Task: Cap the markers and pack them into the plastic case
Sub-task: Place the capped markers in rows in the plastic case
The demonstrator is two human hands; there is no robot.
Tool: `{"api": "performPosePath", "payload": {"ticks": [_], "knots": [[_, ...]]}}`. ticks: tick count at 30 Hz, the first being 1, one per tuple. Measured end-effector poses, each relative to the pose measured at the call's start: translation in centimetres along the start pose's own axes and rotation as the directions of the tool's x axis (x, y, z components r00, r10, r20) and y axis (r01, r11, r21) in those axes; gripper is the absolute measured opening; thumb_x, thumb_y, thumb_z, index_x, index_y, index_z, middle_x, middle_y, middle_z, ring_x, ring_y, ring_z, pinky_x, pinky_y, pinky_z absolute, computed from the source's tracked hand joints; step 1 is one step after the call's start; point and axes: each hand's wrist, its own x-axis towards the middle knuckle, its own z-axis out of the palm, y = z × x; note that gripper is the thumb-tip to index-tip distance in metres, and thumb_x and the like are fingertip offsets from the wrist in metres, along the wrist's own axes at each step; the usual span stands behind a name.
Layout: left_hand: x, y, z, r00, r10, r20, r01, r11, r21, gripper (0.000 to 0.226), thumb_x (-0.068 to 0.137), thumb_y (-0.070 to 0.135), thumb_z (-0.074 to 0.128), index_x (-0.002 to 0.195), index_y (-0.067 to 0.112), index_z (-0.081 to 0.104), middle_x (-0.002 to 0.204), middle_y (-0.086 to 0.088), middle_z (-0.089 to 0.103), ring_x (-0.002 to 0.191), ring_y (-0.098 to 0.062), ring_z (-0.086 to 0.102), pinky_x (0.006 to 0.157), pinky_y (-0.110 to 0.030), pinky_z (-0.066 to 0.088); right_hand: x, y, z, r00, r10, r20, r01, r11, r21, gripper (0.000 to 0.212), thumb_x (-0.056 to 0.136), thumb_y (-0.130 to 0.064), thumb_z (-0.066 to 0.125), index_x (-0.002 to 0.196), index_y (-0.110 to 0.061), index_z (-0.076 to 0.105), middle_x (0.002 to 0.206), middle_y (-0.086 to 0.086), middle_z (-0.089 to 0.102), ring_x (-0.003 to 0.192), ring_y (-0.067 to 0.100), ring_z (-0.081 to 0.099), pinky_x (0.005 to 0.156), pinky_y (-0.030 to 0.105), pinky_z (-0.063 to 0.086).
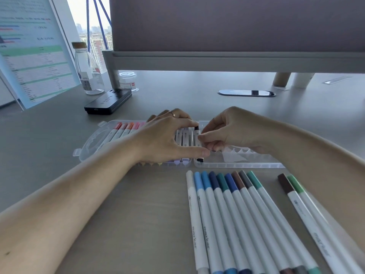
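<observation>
A clear plastic case (pixel 246 165) lies open across the desk, its left half filled with capped markers (pixel 122 129) in red, orange and pink. My left hand (pixel 167 139) spans the markers in the middle of the case, thumb and forefinger at the two ends of a black-capped marker (pixel 197 135). My right hand (pixel 223 131) pinches that same marker from the right, over the empty slots. Nearer to me lies a row of several capped markers (pixel 237 214) in blues, teals, brown and grey. A brown and a green marker (pixel 302 206) lie apart on the right.
A black device (pixel 108 101) lies behind the case on the left, with a glass bottle (pixel 87 70) and a small clear jar (pixel 128 81) beyond it. A tilted screen (pixel 33 52) stands far left. A grey partition (pixel 237 36) runs along the back, a cable port (pixel 246 93) below it.
</observation>
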Motion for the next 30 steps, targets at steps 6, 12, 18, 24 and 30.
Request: {"api": "performPosePath", "payload": {"ticks": [6, 12, 18, 24, 30], "knots": [[0.1, -0.5, 0.2, 1.000, 0.010, -0.005, -0.010, 1.000, 0.011, 0.103, 0.063, 0.098, 0.043, 0.147, 0.040, 0.050, 0.137, 0.024, 0.043, 0.129, -0.002, 0.038, 0.113, -0.040, 0.035, -2.0, -1.3, -3.4, 0.996, -0.062, -0.070, 0.062, 0.998, 0.001, 0.027, 0.089, -0.034, 0.075, 0.092, -0.008, 0.078, 0.082, 0.004, 0.079, 0.080, 0.015, 0.076, 0.085, 0.030, 0.061], [0.0, -0.5, 0.3, 1.000, 0.023, -0.006, -0.023, 1.000, 0.001, 0.101, 0.064, 0.098, 0.043, 0.147, 0.041, 0.049, 0.142, 0.020, 0.043, 0.133, -0.004, 0.038, 0.115, -0.042, 0.034, -6.4, -0.2, -5.6, 0.999, 0.035, 0.031, -0.017, 0.891, -0.455, 0.040, 0.082, -0.056, 0.072, 0.072, -0.017, 0.077, 0.062, -0.003, 0.071, 0.049, 0.008, 0.056, 0.065, 0.027, 0.050], [0.0, -0.4, 0.3, 1.000, 0.014, -0.009, -0.014, 1.000, -0.002, 0.101, 0.064, 0.100, 0.043, 0.146, 0.041, 0.051, 0.141, 0.019, 0.044, 0.133, -0.007, 0.040, 0.115, -0.047, 0.035, -9.6, 0.9, -6.4, 0.988, 0.144, 0.054, -0.072, 0.744, -0.665, 0.038, 0.080, -0.061, 0.070, 0.066, -0.027, 0.075, 0.052, -0.004, 0.065, 0.047, 0.012, 0.053, 0.073, 0.035, 0.058], [-0.1, -0.4, 0.3, 1.000, 0.022, -0.011, -0.021, 1.000, 0.005, 0.104, 0.062, 0.103, 0.040, 0.145, 0.042, 0.052, 0.143, 0.018, 0.045, 0.135, -0.008, 0.040, 0.115, -0.045, 0.035, -11.8, 0.7, -6.3, 0.967, 0.229, 0.108, -0.099, 0.735, -0.671, 0.041, 0.084, -0.058, 0.070, 0.066, -0.022, 0.075, 0.052, -0.006, 0.065, 0.049, 0.011, 0.054, 0.071, 0.030, 0.055], [0.1, -0.5, 0.4, 1.000, 0.023, -0.021, -0.023, 1.000, 0.002, 0.103, 0.062, 0.102, 0.042, 0.145, 0.041, 0.053, 0.142, 0.019, 0.045, 0.133, -0.007, 0.040, 0.114, -0.045, 0.036, -12.0, 0.2, -5.4, 0.965, 0.231, 0.121, -0.085, 0.716, -0.693, 0.043, 0.086, -0.055, 0.069, 0.058, -0.022, 0.069, 0.044, -0.010, 0.057, 0.042, 0.003, 0.047, 0.064, 0.025, 0.046]]}}
